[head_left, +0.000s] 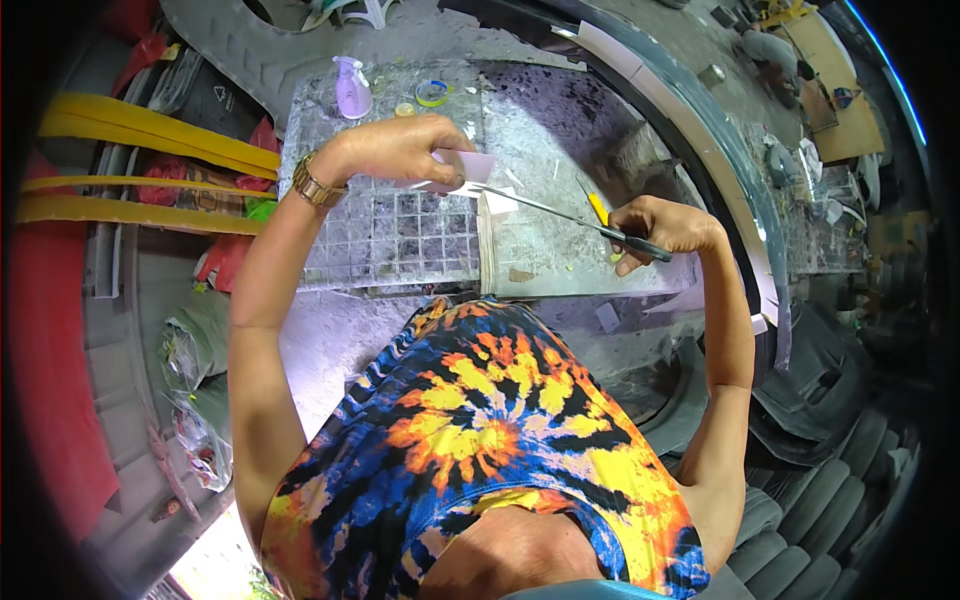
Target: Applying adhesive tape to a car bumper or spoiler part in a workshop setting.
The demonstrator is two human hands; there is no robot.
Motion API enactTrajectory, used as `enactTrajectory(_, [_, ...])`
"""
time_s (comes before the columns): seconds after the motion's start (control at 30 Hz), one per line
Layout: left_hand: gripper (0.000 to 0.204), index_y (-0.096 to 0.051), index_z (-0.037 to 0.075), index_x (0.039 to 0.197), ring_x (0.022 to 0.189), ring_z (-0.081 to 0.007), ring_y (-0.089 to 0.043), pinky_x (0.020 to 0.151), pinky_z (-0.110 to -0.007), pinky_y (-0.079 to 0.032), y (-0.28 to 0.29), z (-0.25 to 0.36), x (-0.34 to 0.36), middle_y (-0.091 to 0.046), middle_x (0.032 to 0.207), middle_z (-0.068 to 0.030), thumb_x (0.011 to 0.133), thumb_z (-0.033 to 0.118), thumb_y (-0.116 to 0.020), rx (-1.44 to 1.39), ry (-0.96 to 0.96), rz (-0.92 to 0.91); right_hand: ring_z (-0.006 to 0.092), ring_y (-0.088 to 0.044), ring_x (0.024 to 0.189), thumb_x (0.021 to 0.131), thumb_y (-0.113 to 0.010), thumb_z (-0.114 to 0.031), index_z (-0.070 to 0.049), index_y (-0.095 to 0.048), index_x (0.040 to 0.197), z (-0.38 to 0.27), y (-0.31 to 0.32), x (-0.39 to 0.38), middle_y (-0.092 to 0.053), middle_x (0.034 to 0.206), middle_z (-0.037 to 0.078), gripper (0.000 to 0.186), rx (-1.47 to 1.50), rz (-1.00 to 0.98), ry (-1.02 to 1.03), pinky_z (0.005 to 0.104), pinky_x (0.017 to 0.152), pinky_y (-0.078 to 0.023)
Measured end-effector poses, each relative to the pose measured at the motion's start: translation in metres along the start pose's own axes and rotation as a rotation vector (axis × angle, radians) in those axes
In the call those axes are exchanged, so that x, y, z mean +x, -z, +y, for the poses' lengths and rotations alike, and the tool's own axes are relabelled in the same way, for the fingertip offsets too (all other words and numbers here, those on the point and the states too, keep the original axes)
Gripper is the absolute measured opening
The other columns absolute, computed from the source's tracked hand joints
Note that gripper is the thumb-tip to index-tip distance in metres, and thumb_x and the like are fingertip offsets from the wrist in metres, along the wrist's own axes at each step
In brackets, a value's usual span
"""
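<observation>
My left hand, with a metal-banded watch at the wrist, pinches a small pale sheet between thumb and fingers above the worktable. In my right hand are long scissors with dark handles, the fingers closed round them. Their blades point left, and the tips reach the lower edge of the sheet by my left thumb. Whether the blades are parted I cannot make out. A yellow utility knife lies just left of my right hand. Under the blades is another pale piece.
A spray bottle, a small jar and a tape roll stand toward the table's far left. Along the right curves a long dark panel with pale strips. Yellow foam strips jut in from the left. A person crouches far right.
</observation>
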State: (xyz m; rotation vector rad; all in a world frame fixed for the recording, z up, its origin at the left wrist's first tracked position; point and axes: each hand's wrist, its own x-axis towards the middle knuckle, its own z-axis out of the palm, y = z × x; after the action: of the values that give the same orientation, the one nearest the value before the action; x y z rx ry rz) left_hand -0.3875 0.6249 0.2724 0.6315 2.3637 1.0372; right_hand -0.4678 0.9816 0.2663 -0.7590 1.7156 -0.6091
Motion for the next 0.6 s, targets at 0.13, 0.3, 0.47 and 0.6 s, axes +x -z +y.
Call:
enactTrajectory(0.13, [0.029,-0.067,-0.003,0.101,0.067,-0.0121,-0.061,0.061,-0.027,-0.049,0.001,0.005,-0.003,-0.067,0.074,-0.0065,0.085,0.021,-0.064,0.008,0.083,-0.039,0.0062,-0.047,0.053,0.071,-0.085,-0.022,-0.004,-0.056,0.072,-0.012,0.004,0.002,-0.050,0.058,-0.004,0.035,-0.052,-0.015,0.023,0.0241,0.047,-0.037])
enactTrajectory(0.3, [0.023,-0.067,-0.002,0.091,0.065,-0.0122,-0.060,0.061,-0.028,-0.048,0.001,-0.004,-0.005,-0.066,0.070,-0.0056,0.083,0.018,-0.062,0.052,0.014,-0.022,0.0055,-0.046,0.052,0.072,-0.085,-0.022,-0.005,-0.056,0.071,-0.016,0.005,0.000,-0.050,0.058,-0.005,0.034,-0.076,0.009,0.039,0.0238,0.047,-0.035])
enactTrajectory(0.47, [0.022,-0.068,-0.002,0.084,0.062,-0.0127,-0.060,0.062,-0.029,-0.047,0.001,-0.005,-0.003,-0.065,0.067,-0.0055,0.081,0.018,-0.060,0.063,0.053,-0.042,0.0054,-0.046,0.053,0.072,-0.085,-0.023,-0.005,-0.057,0.071,-0.024,0.006,-0.002,-0.051,0.059,-0.005,0.033,-0.084,0.020,0.001,0.0236,0.047,-0.036])
enactTrajectory(0.6, [0.023,-0.068,-0.002,0.080,0.059,-0.0129,-0.059,0.060,-0.029,-0.047,0.002,-0.008,0.001,-0.065,0.065,-0.0057,0.081,0.019,-0.060,0.059,0.017,-0.046,0.0058,-0.047,0.053,0.071,-0.085,-0.024,-0.005,-0.058,0.072,-0.023,0.007,-0.003,-0.051,0.058,-0.005,0.033,-0.090,0.025,0.001,0.0237,0.048,-0.036])
